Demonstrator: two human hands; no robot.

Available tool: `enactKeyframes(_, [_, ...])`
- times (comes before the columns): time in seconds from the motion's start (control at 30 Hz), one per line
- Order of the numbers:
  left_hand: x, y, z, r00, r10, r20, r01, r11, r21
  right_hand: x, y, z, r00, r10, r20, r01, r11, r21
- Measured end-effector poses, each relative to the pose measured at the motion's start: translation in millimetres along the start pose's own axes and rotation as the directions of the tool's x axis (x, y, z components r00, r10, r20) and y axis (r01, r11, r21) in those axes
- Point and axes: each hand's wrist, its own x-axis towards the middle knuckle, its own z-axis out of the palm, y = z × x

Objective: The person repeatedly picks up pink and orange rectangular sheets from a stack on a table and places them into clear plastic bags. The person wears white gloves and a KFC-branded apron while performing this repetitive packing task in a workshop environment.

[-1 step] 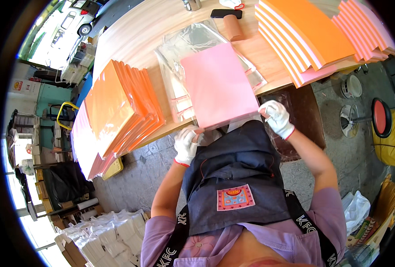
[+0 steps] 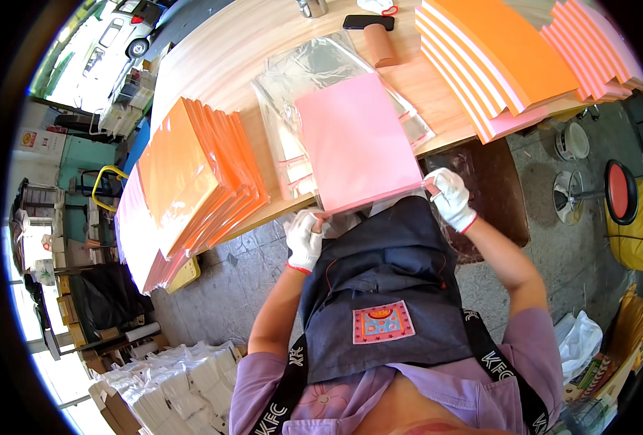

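A flat pack of pink sheets lies at the near edge of the wooden table, on top of a pile of clear plastic bags. My left hand, in a white glove, pinches the pack's near left corner. My right hand, also gloved, grips the near right corner where clear film sticks out. Both hands hold the pack's near edge just above my dark apron.
A fanned stack of bagged orange packs fills the table's left side. Tall stacks of orange and pink sheets stand at the right. A brown roll and black phone lie behind. A red stool stands on the floor.
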Motion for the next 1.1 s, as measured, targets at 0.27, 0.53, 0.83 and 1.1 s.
enactKeyframes(0.27, [9,14,71,0.553,-0.832,-0.05,0.259,0.229,-0.938,-18,-2,67,0.657,0.718,-0.229,-0.567,0.671,0.477])
enactKeyframes(0.53, [1,3,72,0.566,-0.824,0.013,0.307,0.196,-0.931,-2,-17,51,0.703,0.658,-0.268,-0.602,0.752,0.268])
enactKeyframes(0.83, [20,19,-10,0.725,-0.612,0.316,0.607,0.785,0.126,41,-43,9,0.507,0.771,0.385,-0.859,0.488,0.153])
enactKeyframes(1.1, [48,52,-18,0.792,-0.59,0.158,0.436,0.367,-0.822,72,-90,-21,0.7,0.644,0.309,-0.68,0.467,0.566])
